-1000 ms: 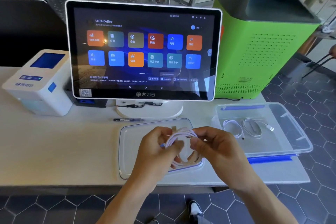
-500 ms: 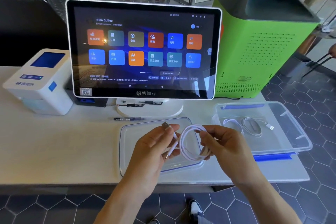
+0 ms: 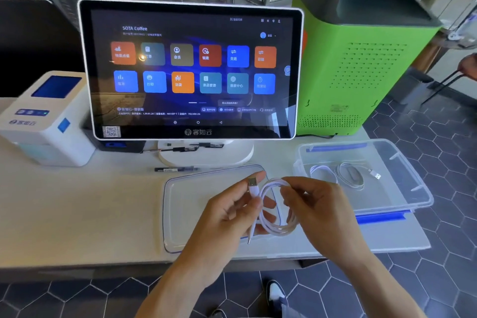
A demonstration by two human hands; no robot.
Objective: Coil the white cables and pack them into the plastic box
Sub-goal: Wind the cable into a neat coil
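Note:
A white cable [image 3: 274, 224] wound into a round coil hangs between my hands above the clear box lid [image 3: 180, 204]. My left hand [image 3: 229, 214] pinches the cable's USB plug end between thumb and forefinger, and a thin loose tail hangs down below it. My right hand [image 3: 317, 209] grips the right side of the coil. The clear plastic box [image 3: 402, 188] with blue clips stands to the right on the table. Two coiled white cables [image 3: 343, 175] lie inside it, one with its USB plug sticking out.
A touchscreen terminal [image 3: 191, 70] on a white stand is straight behind the lid, with a pen [image 3: 175, 169] at its foot. A white receipt printer [image 3: 44, 116] stands at the left. A green machine [image 3: 361, 54] stands behind the box. The table's front edge is just below my hands.
My hands have drawn apart from a tight clasp. The coil now shows as an open loop, and my left hand has the USB plug end pointing up.

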